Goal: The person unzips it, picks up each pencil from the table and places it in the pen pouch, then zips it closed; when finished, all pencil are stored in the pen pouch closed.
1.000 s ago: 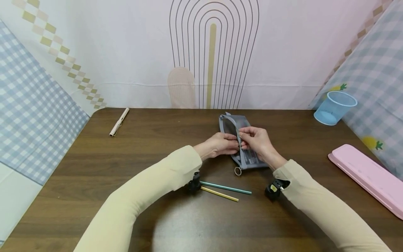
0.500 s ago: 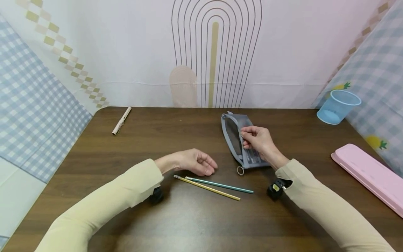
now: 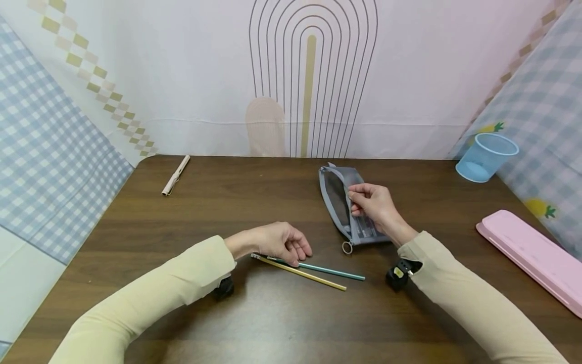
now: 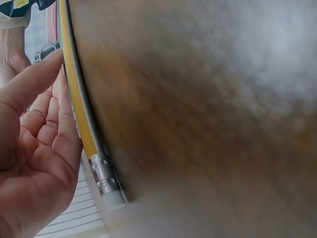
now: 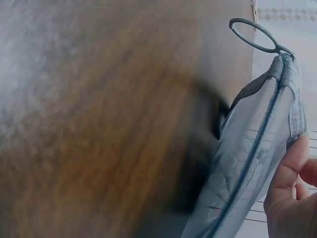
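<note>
My right hand point(image 3: 375, 205) pinches the edge of a grey mesh zip pouch point(image 3: 364, 230), whose mouth gapes on its left side. A ring pull point(image 3: 347, 247) hangs at the pouch's near corner. In the right wrist view, thumb and finger hold the rim of the pouch point(image 5: 247, 163). My left hand point(image 3: 279, 242) hovers low over two pencils, fingers loosely bent, thumb tip by the teal pencil point(image 3: 336, 272). Beside that lies a yellow pencil point(image 3: 318, 279) with a white eraser. In the left wrist view the yellow pencil point(image 4: 81, 109) partly hides the teal one; contact with the fingers is unclear.
A cream pen point(image 3: 176, 176) lies at the table's back left. At the back right stands a light blue cup point(image 3: 486, 157), and a pink case point(image 3: 532, 258) lies along the right side. A patterned cloth point(image 3: 204, 76) hangs behind the wooden table point(image 3: 218, 207).
My left hand has left the pouch's mouth and moved left and nearer, then down to the pencils. The right hand keeps its hold on the pouch.
</note>
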Demonstrator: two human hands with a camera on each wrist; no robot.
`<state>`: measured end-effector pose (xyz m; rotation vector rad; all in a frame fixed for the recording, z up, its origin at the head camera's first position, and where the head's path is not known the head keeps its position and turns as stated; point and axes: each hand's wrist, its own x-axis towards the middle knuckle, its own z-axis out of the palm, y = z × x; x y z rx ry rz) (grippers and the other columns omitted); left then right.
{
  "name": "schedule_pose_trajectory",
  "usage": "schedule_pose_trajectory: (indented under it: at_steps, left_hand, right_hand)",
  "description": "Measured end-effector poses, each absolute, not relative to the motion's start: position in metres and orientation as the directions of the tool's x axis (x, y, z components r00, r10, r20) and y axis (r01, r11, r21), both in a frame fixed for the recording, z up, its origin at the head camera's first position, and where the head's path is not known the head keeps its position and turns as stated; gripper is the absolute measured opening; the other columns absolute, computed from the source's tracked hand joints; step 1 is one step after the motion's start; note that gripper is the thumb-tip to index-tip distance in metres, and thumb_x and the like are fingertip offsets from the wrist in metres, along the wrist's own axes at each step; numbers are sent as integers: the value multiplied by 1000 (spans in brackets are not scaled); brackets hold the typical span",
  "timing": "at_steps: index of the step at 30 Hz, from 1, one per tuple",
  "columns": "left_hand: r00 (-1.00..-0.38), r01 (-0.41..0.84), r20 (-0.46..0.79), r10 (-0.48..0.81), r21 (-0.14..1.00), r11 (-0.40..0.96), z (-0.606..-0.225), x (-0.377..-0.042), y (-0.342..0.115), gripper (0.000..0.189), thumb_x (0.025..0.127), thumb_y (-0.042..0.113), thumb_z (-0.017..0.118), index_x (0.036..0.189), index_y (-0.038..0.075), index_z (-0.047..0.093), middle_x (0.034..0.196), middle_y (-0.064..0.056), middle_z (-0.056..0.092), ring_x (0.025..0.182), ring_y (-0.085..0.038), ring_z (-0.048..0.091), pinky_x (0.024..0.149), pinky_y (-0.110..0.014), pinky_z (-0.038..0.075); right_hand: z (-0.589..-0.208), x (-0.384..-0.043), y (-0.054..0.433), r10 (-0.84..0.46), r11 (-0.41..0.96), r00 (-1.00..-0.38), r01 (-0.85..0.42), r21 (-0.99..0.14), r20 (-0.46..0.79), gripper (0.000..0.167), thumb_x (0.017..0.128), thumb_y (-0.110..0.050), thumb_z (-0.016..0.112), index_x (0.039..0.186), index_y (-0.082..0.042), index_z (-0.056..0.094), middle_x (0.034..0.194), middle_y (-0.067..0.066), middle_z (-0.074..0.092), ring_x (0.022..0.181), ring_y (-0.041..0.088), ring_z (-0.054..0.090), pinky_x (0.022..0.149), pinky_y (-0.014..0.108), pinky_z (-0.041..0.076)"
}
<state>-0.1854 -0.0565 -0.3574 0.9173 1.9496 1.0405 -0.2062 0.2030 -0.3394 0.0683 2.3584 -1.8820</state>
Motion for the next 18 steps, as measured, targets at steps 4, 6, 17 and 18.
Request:
schedule_pose_trajectory:
  at_steps: [4, 6, 17, 18]
  left_hand:
    - [-492, 361, -232, 839, 823, 439, -356, -184, -55, 22, 79, -4, 70, 101, 1, 68, 85, -4, 70, 73, -1, 62, 70, -16, 54]
    - [-492, 439, -198, 848, 785, 438, -354, -184, -54, 20, 79, -3, 69, 98, 4, 70, 82, 0, 70, 72, 0, 62, 69, -15, 53]
    - [-445, 638, -133, 885, 647, 418, -353, -187, -56, 14, 79, 4, 68, 91, 12, 71, 76, 9, 67, 69, 4, 59, 66, -14, 52]
    - [-442, 639, -127, 888, 649, 412, -353, -187, -57, 14, 79, 4, 68, 91, 12, 71, 76, 8, 67, 69, 4, 58, 66, -14, 52]
  right_hand:
    - [-338, -206, 203, -41, 222, -991, 112, -969, -124, 32, 96, -7, 52, 123, 11, 51, 70, -3, 56, 54, 2, 55, 53, 16, 54]
    - [-338, -206, 202, -41, 221, -992, 111, -969, -123, 32, 96, -7, 52, 122, 11, 51, 70, -3, 56, 54, 2, 55, 53, 16, 53]
    - [-339, -205, 203, -39, 216, -991, 116, -969, -127, 32, 96, -7, 52, 122, 10, 51, 72, -2, 57, 55, 3, 55, 53, 16, 54]
    - [-339, -205, 204, -43, 200, -992, 108, -974, -119, 30, 95, -7, 53, 120, 9, 53, 72, -1, 57, 54, 3, 56, 53, 17, 54]
